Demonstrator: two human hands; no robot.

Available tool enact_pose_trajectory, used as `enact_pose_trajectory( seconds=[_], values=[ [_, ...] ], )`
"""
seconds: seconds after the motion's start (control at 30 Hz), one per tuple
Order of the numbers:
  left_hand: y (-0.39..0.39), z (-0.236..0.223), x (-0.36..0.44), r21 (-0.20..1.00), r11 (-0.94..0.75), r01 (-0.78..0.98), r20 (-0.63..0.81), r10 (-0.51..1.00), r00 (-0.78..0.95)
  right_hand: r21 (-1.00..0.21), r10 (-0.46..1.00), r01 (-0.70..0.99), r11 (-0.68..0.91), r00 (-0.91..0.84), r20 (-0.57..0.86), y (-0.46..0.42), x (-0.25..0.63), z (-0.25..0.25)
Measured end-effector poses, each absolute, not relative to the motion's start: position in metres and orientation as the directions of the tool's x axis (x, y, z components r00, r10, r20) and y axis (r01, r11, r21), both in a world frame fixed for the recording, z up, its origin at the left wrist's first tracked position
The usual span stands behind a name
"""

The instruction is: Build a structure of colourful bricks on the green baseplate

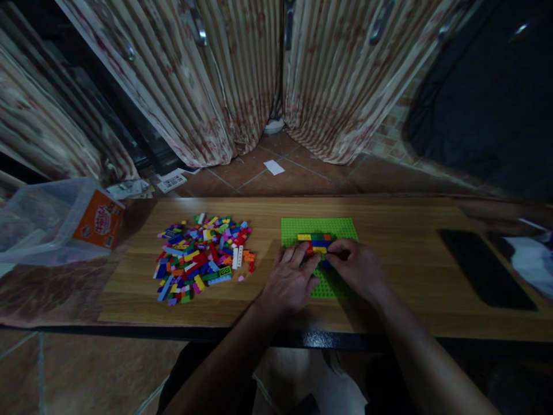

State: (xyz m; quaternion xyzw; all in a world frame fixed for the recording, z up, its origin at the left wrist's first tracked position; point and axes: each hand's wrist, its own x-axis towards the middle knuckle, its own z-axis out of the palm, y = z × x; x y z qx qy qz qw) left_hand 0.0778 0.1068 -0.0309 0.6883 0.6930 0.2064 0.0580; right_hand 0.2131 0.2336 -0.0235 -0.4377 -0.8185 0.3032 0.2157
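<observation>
Hands (325, 271) close together, fingers bent around the bricks (318, 244) between them.

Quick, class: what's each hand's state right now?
Left hand: fingers at the coloured bricks; grip cannot be told.
Right hand: fingertips at their right side; whether it holds one cannot be told.

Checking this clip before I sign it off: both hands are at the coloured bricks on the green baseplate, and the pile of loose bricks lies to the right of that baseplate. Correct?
Not quite: the head view shows the pile of loose bricks to the left of the green baseplate. Both the left hand and right hand are indeed at the coloured bricks on it.
</observation>
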Motion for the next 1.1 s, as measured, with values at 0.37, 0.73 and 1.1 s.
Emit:
enact_pose_trajectory(
  seconds=[0.37, 0.73, 1.1],
  values=[
    [0.108, -0.027, 0.081, 0.335, -0.003, 0.942, 0.16, 0.986, -0.054, -0.752, 0.869, 0.57, 0.33, -0.495, 0.006, 0.235, 0.211, -0.021],
    [0.109, -0.024, 0.088, 0.303, 0.069, 0.95, 0.104, 0.989, -0.105, -0.788, 0.879, 0.56, 0.255, -0.474, -0.052, 0.236, 0.209, -0.024],
    [0.108, -0.032, 0.101, 0.321, 0.136, 0.937, 0.132, 0.974, -0.186, -0.807, 0.88, 0.53, 0.26, -0.475, -0.029, 0.235, 0.207, -0.028]
  ],
)
